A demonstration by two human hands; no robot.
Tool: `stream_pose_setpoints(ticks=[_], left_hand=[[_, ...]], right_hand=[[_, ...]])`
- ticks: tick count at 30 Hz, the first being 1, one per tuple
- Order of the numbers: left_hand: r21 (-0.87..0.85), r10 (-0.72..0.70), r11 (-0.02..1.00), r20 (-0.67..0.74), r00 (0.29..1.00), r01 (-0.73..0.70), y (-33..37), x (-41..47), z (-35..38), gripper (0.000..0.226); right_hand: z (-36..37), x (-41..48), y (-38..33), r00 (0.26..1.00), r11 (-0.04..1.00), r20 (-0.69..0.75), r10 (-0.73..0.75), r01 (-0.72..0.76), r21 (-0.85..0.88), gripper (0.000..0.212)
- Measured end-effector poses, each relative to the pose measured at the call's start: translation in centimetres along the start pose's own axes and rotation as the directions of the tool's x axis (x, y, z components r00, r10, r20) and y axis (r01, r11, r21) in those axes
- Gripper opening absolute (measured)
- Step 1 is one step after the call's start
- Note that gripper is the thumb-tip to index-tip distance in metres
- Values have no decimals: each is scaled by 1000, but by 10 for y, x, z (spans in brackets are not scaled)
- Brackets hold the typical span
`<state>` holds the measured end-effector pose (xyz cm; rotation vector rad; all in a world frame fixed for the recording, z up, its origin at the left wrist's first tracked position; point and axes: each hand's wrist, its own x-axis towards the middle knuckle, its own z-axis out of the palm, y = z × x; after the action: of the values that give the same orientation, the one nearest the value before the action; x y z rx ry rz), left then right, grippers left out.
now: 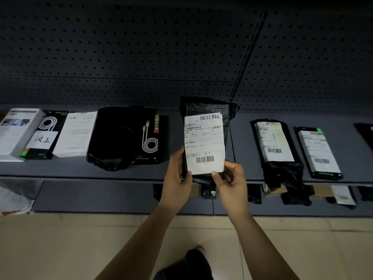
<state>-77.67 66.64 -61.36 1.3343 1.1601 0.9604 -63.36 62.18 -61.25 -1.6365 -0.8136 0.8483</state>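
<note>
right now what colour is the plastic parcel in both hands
Glossy black plastic parcel, white paper label; head view.

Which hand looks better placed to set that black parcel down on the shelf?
Probably the left hand: it wraps one side edge of the black parcel, while the right hand only pinches its bottom corner.

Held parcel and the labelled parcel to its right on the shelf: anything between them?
Nothing. In the head view, the shelf between the held parcel and the labelled parcel is bare; only a panel seam crosses it.
</note>
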Motion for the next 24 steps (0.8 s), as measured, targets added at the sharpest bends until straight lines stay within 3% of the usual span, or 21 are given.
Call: stream_pose_setpoints(ticks=[6,13,18,24], left_hand=[[33,11,999,8,1000,-11,-4,1,1,66],[383,-30,924,39,999,13,-13,26,7,65],[621,-152,783,148,977,28,-11,41,6,66],[870,-44,478,164,986,-123,26,18,-28,45]], right_hand=[[-2,4,1,999,1000,35,-11,11,0,33],[1,29,13,998,989,58,18,-9,-149,33],[3,46,18,995,948,92,44,-13,-317,35],[-1,32,-21,979,774,191,-71,175,-608,30]])
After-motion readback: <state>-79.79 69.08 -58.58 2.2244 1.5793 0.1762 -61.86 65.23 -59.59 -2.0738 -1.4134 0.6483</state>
